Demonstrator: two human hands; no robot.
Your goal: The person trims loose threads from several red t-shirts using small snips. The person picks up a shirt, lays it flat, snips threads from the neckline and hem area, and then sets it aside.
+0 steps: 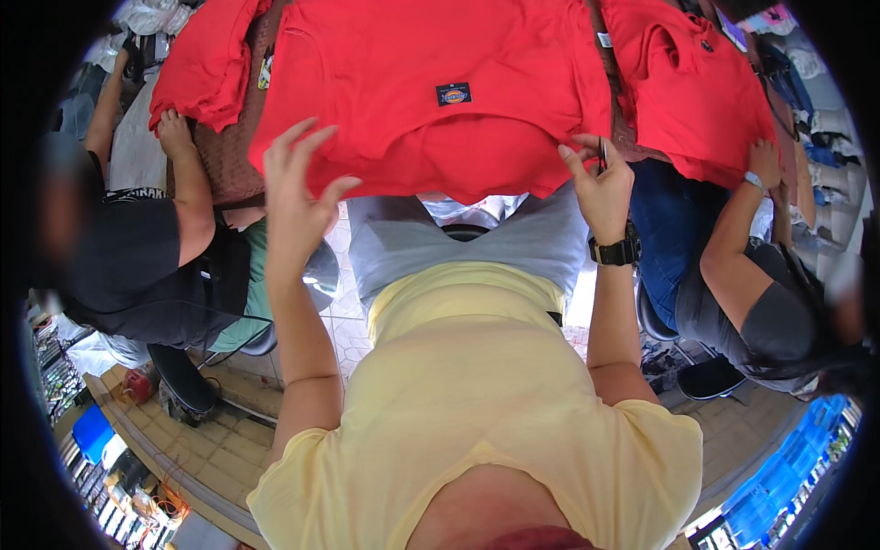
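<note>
A red garment (431,101) with a small dark label patch (453,93) lies spread on the table in front of me, its near edge hanging toward my lap. My left hand (298,188) hovers at the garment's lower left edge with fingers spread, holding nothing. My right hand (600,183), with a black watch on the wrist, pinches the garment's lower right edge and grips a small thin dark tool (602,152), possibly snips.
A person in black (147,257) sits at my left, one hand on another red garment (206,64). A person in dark grey (742,284) sits at my right, hand on a third red garment (706,101). Chairs and tiled floor lie below.
</note>
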